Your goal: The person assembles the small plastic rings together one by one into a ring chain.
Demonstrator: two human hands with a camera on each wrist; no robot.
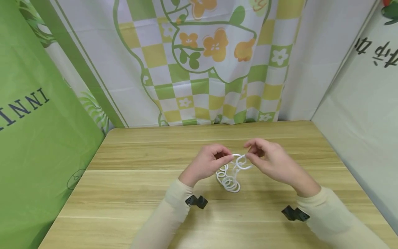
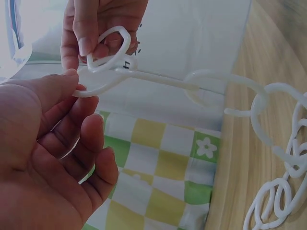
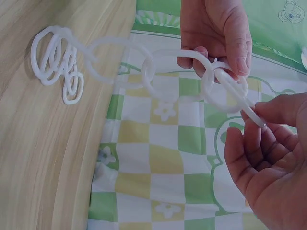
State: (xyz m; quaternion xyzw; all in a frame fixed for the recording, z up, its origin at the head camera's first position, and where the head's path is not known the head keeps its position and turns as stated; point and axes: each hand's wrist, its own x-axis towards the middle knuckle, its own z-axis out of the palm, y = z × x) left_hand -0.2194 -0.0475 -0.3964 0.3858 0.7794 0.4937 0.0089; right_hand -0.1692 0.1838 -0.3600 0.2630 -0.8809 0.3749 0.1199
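Note:
A chain of white plastic links point(image 1: 238, 188) hangs between both hands and trails down to a small heap on the wooden table. My left hand point(image 1: 209, 162) pinches one link point(image 2: 98, 91) between thumb and forefinger, its other fingers loosely bent. Opposite it, my right hand point(image 1: 275, 163) pinches a neighbouring link point(image 3: 253, 114) by its edge with thumb and fingertips. The two held links meet and overlap in the narrow space between the hands. Several links run from there toward the table, and a gap shows in the side of one link point(image 2: 230, 113).
The wooden table point(image 1: 124, 193) spreads under both forearms. Behind it hangs a checked, flowered curtain point(image 1: 205, 86). A green cloth point(image 1: 40, 145) borders the left side and a white one point(image 1: 363, 114) the right. Each sleeve carries a small black wrist device point(image 1: 196, 201).

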